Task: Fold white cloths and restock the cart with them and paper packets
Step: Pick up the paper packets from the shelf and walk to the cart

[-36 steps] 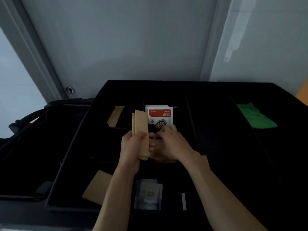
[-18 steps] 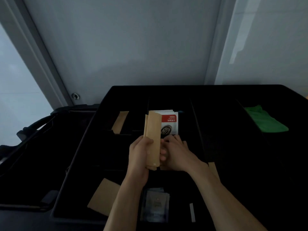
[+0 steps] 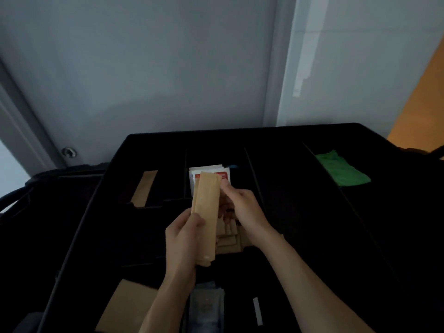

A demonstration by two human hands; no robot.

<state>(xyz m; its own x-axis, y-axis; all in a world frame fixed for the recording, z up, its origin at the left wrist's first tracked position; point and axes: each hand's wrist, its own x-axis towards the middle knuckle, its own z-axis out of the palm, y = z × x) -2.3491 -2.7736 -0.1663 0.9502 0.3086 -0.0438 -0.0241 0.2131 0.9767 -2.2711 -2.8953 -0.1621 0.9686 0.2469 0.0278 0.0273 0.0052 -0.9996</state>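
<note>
My left hand grips a small stack of long brown paper packets, held upright over the middle of the black cart tray. My right hand sits just to the right of the stack with its fingers curled at the stack's right edge. Below both hands more brown packets lie in a centre compartment. Behind the stack stand white packets with a red label. No white cloth is in view.
A single brown packet leans in the back left compartment and a brown envelope lies at the front left. Clear-wrapped packets and a small white strip lie near the front. A green cloth fills the right compartment.
The stack in my left hand has risen and now covers more of the red-labelled packets. My right hand has come up from the compartment to the stack's right edge.
</note>
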